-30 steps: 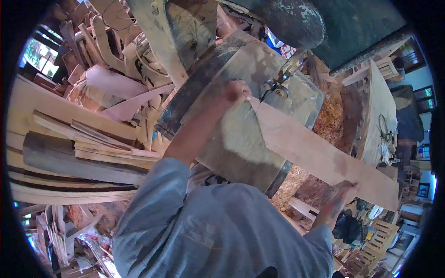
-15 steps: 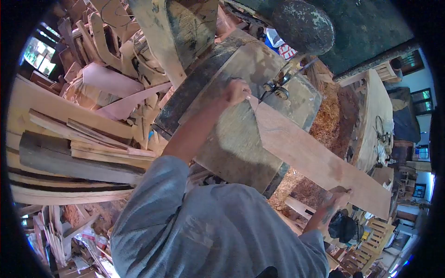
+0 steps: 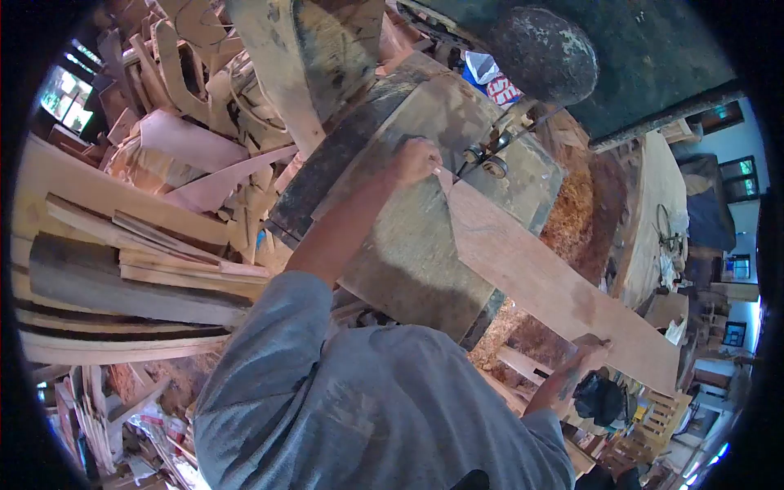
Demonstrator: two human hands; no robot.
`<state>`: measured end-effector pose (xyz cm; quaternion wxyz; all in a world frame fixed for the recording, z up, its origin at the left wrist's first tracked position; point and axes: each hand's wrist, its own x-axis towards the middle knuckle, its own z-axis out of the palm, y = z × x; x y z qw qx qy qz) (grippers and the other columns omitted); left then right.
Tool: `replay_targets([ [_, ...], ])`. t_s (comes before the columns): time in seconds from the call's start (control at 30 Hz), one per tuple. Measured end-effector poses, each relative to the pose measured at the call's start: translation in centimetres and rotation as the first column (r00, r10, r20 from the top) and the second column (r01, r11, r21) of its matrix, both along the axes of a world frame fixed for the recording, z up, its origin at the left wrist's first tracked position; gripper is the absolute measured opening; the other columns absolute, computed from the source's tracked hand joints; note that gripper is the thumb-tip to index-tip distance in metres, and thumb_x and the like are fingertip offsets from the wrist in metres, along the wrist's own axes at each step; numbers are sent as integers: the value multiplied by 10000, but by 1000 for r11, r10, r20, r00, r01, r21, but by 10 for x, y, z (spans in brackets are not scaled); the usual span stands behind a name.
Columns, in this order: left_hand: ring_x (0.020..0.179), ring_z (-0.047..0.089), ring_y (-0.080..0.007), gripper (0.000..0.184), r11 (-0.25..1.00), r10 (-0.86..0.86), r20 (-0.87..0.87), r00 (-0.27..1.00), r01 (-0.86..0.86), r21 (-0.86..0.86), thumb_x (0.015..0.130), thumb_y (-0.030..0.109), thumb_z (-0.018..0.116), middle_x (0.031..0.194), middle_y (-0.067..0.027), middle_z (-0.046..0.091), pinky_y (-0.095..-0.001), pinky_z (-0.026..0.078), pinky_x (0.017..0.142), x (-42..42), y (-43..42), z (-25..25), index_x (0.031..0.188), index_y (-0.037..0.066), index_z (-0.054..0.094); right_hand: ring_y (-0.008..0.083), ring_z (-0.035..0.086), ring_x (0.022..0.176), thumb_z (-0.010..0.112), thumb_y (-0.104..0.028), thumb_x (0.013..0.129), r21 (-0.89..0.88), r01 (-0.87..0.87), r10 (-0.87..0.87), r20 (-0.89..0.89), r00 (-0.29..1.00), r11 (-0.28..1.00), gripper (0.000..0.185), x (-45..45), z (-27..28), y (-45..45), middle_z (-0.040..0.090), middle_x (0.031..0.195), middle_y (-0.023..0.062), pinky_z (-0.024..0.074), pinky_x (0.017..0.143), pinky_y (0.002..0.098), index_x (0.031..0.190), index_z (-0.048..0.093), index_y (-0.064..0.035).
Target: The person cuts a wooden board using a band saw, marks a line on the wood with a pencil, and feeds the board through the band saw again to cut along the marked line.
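A long, flat wooden board point(image 3: 539, 269) slants from the saw table point(image 3: 392, 261) down to the right, its far part beyond the table's edge. My left hand point(image 3: 418, 159) is closed, fingers pinching the narrow, pointed tip of the board close to the band saw's blade guides point(image 3: 486, 159). A thin dark line crosses the board near that tip. Further down, my right hand point(image 3: 590, 353) grips the board's near edge, thumb on top; the fingers underneath are hidden.
Wood offcuts point(image 3: 192, 139) pile up at the left, above stacked long planks point(image 3: 139, 273). Sawdust point(image 3: 572, 200) lies heaped beyond the table. The saw's dark green housing point(image 3: 653, 57) overhangs the upper right. A large pale board point(image 3: 653, 220) stands on the right.
The board and my right hand have shifted slightly to the left in view. My left hand stays at the tip by the blade guides. The whole view has tilted a little.
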<state>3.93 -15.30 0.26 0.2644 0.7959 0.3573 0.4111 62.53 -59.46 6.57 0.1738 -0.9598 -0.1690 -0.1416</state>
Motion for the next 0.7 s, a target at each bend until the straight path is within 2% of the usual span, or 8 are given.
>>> replay_targets([
  [0.07, 807, 679, -312, 77, 1000, -15, 20, 1000, 15, -6, 713, 65, 733, 796, -131, 700, -417, 538, 741, 1, 1, -1, 784, 50, 759, 395, 633, 1076, 428, -405, 995, -156, 86, -114, -177, 978, 984, 443, -34, 31, 12, 681, 1173, 203, 516, 866, 535, 1278, 611, -117],
  [0.13, 800, 674, -319, 76, 1000, -11, 7, 1000, 11, -3, 720, 78, 728, 786, -135, 697, -423, 532, 733, 1, 1, 2, 784, 47, 756, 395, 636, 1068, 421, -392, 997, -76, 175, -187, -195, 963, 982, 426, -96, 67, 36, 677, 1188, 202, 516, 860, 536, 1300, 599, -151],
  [0.2, 830, 678, -331, 78, 1000, -13, -16, 1000, 13, -10, 727, 73, 704, 818, -146, 700, -428, 533, 763, 1, 1, 8, 784, 46, 751, 396, 639, 1060, 414, -378, 999, 4, 257, -249, -219, 943, 967, 414, -100, 69, 37, 672, 1204, 201, 516, 855, 538, 1322, 588, -185],
  [0.3, 863, 681, -347, 89, 1000, -23, -42, 999, 22, -18, 734, 70, 680, 849, -161, 700, -438, 533, 795, 0, 5, 8, 789, 43, 745, 369, 657, 993, 443, -357, 997, -163, 181, -202, -125, 971, 970, 334, -48, 27, 9, 673, 1204, 185, 532, 800, 504, 1269, 591, -231],
  [0.37, 867, 680, -352, 94, 999, -37, -44, 998, 36, -19, 734, 72, 679, 848, -165, 698, -442, 532, 798, 1, 5, 8, 794, 40, 744, 335, 656, 968, 420, -394, 1027, 122, 160, -148, -104, 984, 979, 335, -32, 8, -2, 681, 1164, 179, 525, 794, 460, 1089, 614, -127],
  [0.43, 877, 671, -358, 91, 997, -45, -29, 999, 43, -71, 741, 78, 680, 844, -167, 690, -449, 527, 804, 0, 5, 10, 798, 35, 737, 340, 648, 996, 427, -446, 1017, 266, 211, -178, -144, 973, 941, 419, -31, 4, -2, 679, 1163, 196, 516, 830, 477, 1115, 629, -93],
  [0.6, 895, 660, -359, 97, 995, -66, -14, 998, 65, -74, 732, 83, 688, 848, -168, 683, -451, 520, 809, -1, 6, 12, 803, 31, 730, 352, 629, 1065, 444, -578, 991, 239, 537, -433, -376, 819, 809, 640, -87, 52, 29, 674, 1160, 239, 495, 920, 518, 1180, 667, -9],
  [0.7, 901, 656, -359, 110, 995, -74, -18, 997, 73, -70, 718, 91, 700, 846, -166, 681, -452, 519, 809, 1, 9, 12, 807, 33, 732, 360, 621, 1096, 448, -634, 979, 267, 603, -456, -449, 768, 752, 734, -99, 64, 37, 673, 1153, 258, 484, 955, 538, 1191, 687, 27],
])
